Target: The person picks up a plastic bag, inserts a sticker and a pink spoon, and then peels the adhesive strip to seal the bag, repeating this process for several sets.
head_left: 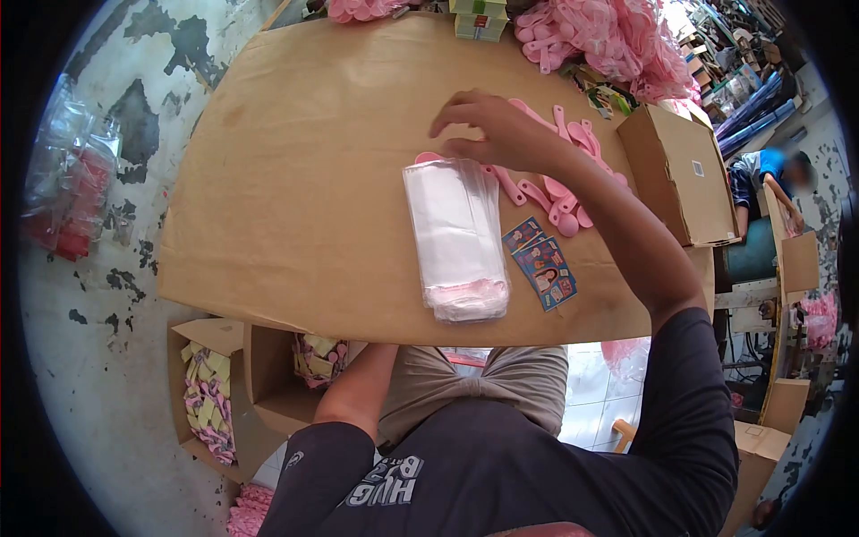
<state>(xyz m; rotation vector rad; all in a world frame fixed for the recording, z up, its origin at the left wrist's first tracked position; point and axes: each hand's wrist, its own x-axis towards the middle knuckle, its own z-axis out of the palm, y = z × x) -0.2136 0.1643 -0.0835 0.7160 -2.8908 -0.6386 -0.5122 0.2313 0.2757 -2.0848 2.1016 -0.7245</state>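
My right hand (483,128) is raised over the table (295,179), its fingers apart and nothing between them. Just below it lies a stack of clear plastic bags (455,233), with a pink piece (428,157) showing at the top edge. Pink spoons (559,192) are spread under and beside my right forearm. Printed cards (543,268) overlap each other to the right of the bags. My left forearm (362,385) reaches beneath the table's front edge, which hides my left hand.
An open cardboard box (667,174) stands at the table's right side. Pink bagged goods (599,40) and yellow boxes (479,22) are at the far edge. Boxes of packed items (208,403) sit below left. Another person (761,174) is at the far right.
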